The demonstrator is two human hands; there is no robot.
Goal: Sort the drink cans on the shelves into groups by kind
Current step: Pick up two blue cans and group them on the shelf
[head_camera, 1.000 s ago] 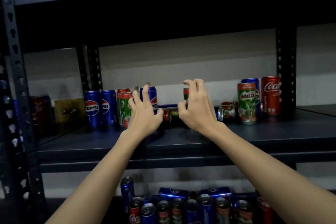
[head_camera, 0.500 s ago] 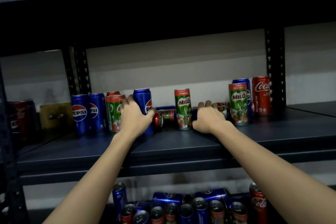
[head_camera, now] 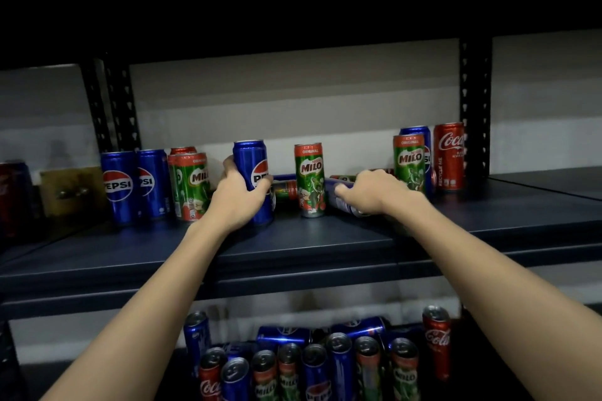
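Your left hand [head_camera: 235, 196] grasps an upright Pepsi can [head_camera: 252, 172] on the middle shelf [head_camera: 293, 238], fingers curled round its left side and thumb across the front under the logo; your right hand [head_camera: 374, 194] is clenched over a blue can lying on its side [head_camera: 342, 202], fingers hooked over its top, brand unreadable from here.

The dark metal shelf runs from 9 to 3 o'clock; the lower shelf's crowd of cans [head_camera: 319, 358] sits at 6 o'clock, a mix of Pepsi, Milo and Coca-Cola, mostly upright, a few blue ones lying flat at the back.

On the middle shelf, toward 9 o'clock, two Pepsi cans [head_camera: 135, 185] stand side by side, touching; just to their right a Milo can [head_camera: 190, 185] stands with a red-topped can behind it; between your hands an upright Milo can at centre [head_camera: 310, 180] stands just beside the lying blue can; behind it more cans lie on their sides, partly hidden; toward 3 o'clock another Milo can on the right [head_camera: 409, 161] stands in front of a blue can, with a Coca-Cola can [head_camera: 450, 156] just beside them against the upright post [head_camera: 474, 101].
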